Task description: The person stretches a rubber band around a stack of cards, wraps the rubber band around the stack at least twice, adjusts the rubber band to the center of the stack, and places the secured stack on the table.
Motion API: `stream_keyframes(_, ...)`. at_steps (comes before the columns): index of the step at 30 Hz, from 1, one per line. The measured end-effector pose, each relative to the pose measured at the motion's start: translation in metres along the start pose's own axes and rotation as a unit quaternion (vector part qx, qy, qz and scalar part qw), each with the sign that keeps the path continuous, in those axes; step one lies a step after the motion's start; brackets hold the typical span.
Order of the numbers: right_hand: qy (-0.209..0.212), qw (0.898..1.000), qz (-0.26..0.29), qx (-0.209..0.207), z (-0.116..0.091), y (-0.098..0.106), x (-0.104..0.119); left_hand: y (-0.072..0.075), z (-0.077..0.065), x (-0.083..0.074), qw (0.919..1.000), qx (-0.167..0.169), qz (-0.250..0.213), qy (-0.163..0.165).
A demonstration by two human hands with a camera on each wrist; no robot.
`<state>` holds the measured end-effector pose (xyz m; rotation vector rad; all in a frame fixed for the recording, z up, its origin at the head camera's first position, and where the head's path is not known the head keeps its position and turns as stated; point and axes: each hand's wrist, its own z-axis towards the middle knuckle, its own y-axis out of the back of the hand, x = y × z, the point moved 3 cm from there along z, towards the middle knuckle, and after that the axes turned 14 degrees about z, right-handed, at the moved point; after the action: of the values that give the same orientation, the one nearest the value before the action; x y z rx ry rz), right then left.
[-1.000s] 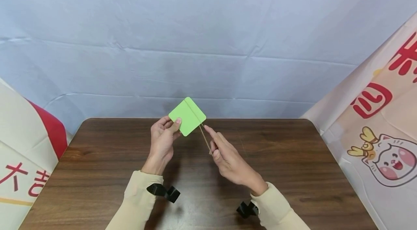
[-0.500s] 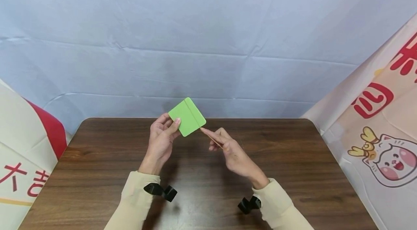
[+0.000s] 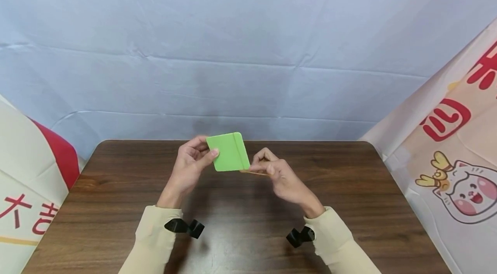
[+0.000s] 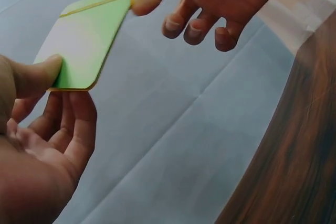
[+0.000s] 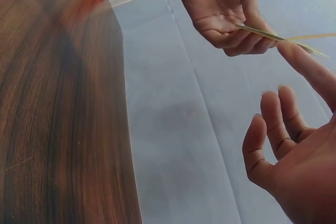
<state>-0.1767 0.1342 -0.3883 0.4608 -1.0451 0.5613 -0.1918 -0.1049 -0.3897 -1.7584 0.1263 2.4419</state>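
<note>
A thin green square card (image 3: pixel 229 153) with rounded corners is held up over the table's far part. My left hand (image 3: pixel 188 166) pinches its left side, thumb on the face and fingers behind. A thin yellowish rubber band (image 4: pixel 100 4) crosses the card near its right side. From the card's lower right corner the band stretches to my right hand (image 3: pixel 287 181), where it runs to the thumb. The right index fingertip touches the card's edge there; in the right wrist view the other fingers (image 5: pixel 270 119) are loosely bent. That view shows the card nearly edge-on.
Both hands are above a dark wood-grain table (image 3: pixel 233 231). A pale cloth (image 3: pixel 248 58) hangs behind it. Printed cloths flank it, the right one (image 3: pixel 446 157) with red characters and a cartoon cat. Small black cameras (image 3: pixel 184 227) sit on both wrists.
The card has turned clockwise and come slightly lower and to the right. My right hand has shifted right, its index finger moving to the card's corner, and the stretched band now lies nearly level.
</note>
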Motion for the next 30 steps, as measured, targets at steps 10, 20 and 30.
stream_keyframes(10, -0.036, 0.998, 0.028, 0.039, -0.001, -0.002, -0.003, -0.006, -0.002, -0.015, 0.9864, 0.077, 0.131, -0.063)
stream_keyframes(20, -0.047, 0.997, -0.002, 0.06, -0.002, -0.004, -0.006, -0.013, -0.008, -0.027, 0.9634, 0.141, 0.221, -0.057)
stream_keyframes(30, -0.056, 0.996, -0.044, 0.06, -0.001, -0.001, -0.006, -0.012, -0.01, -0.027, 0.9562, 0.171, 0.224, -0.079)
